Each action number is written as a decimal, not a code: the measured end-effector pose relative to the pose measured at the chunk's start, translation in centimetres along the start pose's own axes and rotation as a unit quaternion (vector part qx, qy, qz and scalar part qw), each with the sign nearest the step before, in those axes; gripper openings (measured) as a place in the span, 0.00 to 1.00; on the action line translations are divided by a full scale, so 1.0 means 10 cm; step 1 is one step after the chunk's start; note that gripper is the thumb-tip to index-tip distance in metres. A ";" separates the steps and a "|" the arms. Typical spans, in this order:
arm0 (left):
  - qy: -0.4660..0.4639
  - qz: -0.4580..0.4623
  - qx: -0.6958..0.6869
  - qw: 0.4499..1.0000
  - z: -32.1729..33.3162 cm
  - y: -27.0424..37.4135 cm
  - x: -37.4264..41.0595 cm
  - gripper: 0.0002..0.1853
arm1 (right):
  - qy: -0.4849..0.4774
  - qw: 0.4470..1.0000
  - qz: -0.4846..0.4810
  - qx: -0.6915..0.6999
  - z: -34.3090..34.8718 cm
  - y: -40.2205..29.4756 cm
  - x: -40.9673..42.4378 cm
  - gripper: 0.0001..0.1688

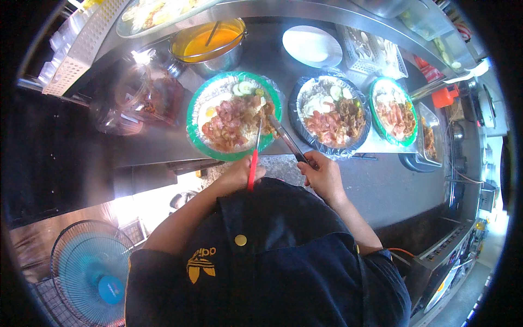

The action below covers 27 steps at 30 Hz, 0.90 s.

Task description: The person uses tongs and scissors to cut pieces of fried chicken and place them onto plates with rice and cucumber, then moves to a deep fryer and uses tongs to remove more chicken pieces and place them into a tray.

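In my left hand point(241, 173) is a red-handled utensil point(253, 163) with a narrow metal end. My right hand point(325, 173) grips metal tongs point(289, 139) with a dark handle end. Both tools meet at shredded brown meat point(267, 116) on the right side of a green-rimmed plate point(193, 133) lined with clear plastic. Rice, a fried egg point(209, 112), cucumber slices point(244, 88) and pink sliced meat point(229, 122) share that plate. To its right stand a dark plastic-lined plate point(295, 122) and another green-rimmed plate point(374, 120), both with similar food.
Behind the plates are a metal pot point(220, 63) of orange liquid with a utensil in it, a white plate point(312, 47) and a cutlery basket point(363, 63). Clear jars point(151, 96) stand at left. A steel shelf point(286, 10) overhangs the counter. A fan point(92, 274) is at lower left.
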<state>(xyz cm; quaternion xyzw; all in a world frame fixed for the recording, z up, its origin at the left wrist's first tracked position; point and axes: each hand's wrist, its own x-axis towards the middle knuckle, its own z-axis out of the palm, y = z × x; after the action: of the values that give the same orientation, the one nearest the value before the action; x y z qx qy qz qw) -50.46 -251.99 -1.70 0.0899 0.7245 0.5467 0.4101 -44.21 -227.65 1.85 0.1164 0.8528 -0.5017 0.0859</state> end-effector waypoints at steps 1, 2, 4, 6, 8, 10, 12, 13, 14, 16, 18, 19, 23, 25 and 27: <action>0.003 0.008 0.010 1.000 0.01 -0.12 0.03 0.17 | 0.001 1.000 0.013 0.006 0.01 -0.03 0.00 0.10; 0.017 0.007 0.007 1.000 0.04 -0.26 0.06 0.17 | 0.001 1.000 0.026 0.011 0.01 -0.07 -0.01 0.10; 0.031 0.011 0.027 0.999 0.06 -0.30 0.05 0.18 | 0.001 1.000 0.023 0.001 0.02 -0.05 -0.03 0.11; 0.035 0.021 0.068 0.997 0.05 -0.29 0.07 0.17 | -0.002 0.999 -0.010 -0.033 0.05 0.00 -0.04 0.11; 0.021 0.016 0.043 0.999 0.03 -0.24 0.04 0.17 | -0.032 0.999 0.043 0.009 0.02 -0.08 -0.07 0.12; 0.018 -0.002 0.008 1.000 0.02 -0.16 -0.03 0.16 | -0.060 0.995 0.072 0.032 -0.02 -0.14 -0.07 0.13; 0.026 -0.033 -0.040 0.998 0.04 -0.11 -0.12 0.16 | -0.089 0.992 0.080 0.036 -0.07 -0.13 -0.03 0.14; 0.025 -0.036 -0.069 0.997 0.04 -0.12 -0.13 0.16 | -0.093 0.991 0.078 0.051 -0.08 -0.13 -0.01 0.14; 0.025 -0.040 -0.098 0.994 0.04 -0.12 -0.14 0.16 | -0.097 0.990 0.077 0.065 -0.08 -0.12 0.01 0.14; 0.020 -0.054 -0.154 0.986 0.03 -0.10 -0.15 0.16 | -0.111 0.987 0.085 0.082 -0.12 -0.12 0.07 0.13; 0.008 -0.080 -0.211 0.974 0.03 -0.03 -0.14 0.16 | -0.132 0.981 0.110 0.088 -0.20 -0.13 0.10 0.12; 0.005 -0.076 -0.223 0.972 0.01 0.02 -0.14 0.16 | -0.145 0.980 0.104 0.086 -0.24 -0.12 0.12 0.12; -0.014 -0.045 -0.237 0.970 -0.05 0.00 -0.04 0.13 | -0.170 0.978 0.092 0.076 -0.33 -0.12 0.19 0.10; -0.013 -0.044 -0.215 0.975 -0.01 0.07 -0.03 0.13 | -0.172 0.978 0.091 0.081 -0.33 -0.07 0.23 0.10; 0.008 -0.033 -0.196 0.980 0.01 0.13 -0.01 0.13 | -0.159 0.975 0.109 0.106 -0.30 0.00 0.26 0.11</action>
<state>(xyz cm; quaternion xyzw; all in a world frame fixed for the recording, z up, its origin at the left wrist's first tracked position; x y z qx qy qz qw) -50.69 -251.50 -0.54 -0.0212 0.6091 0.6649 0.4318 -46.80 -224.76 2.60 0.1357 0.7522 -0.5893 0.2617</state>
